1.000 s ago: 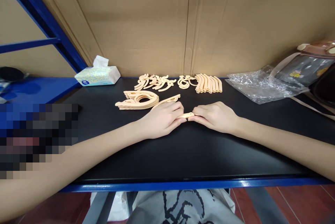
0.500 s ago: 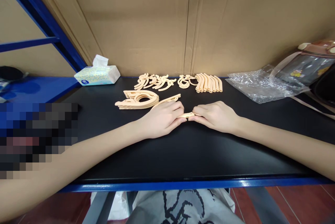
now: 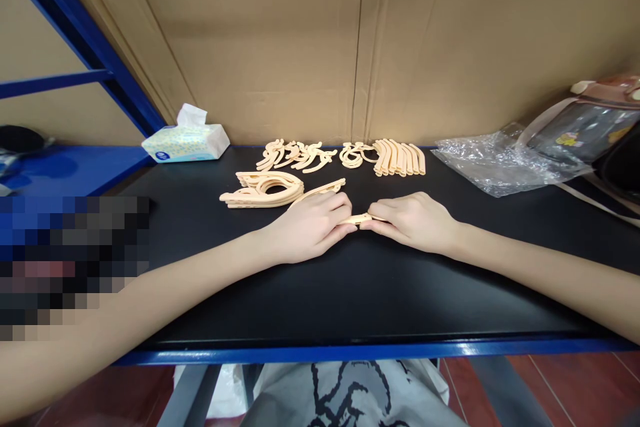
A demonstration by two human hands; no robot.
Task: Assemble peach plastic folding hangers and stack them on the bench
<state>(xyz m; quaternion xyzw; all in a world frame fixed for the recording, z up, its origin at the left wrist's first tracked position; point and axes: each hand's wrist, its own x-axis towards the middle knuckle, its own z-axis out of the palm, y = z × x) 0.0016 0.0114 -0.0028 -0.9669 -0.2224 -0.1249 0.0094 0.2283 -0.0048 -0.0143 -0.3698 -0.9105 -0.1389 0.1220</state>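
And there, over the middle of the black tabletop [image 3: 375, 294], a small cream hanger piece [image 3: 358, 219] was pinched from both ends! Its left end was gripped by the bent fingers and thumb of the left hand [image 3: 320, 226], its right end was clasped by the right hand [image 3: 414, 222], and only a short stretch was left uncovered between them. Just beyond, a stack of folded hangers [image 3: 260, 198] was laid flat, and a slim cream bar [image 3: 327, 187] was partly hidden by the left hand. Along the back, rounded hooks [image 3: 352, 159] and curved arms [image 3: 400, 158] were lined up, flanked by a tissue pack [image 3: 183, 146] and a crinkled clear plastic bag [image 3: 485, 164]
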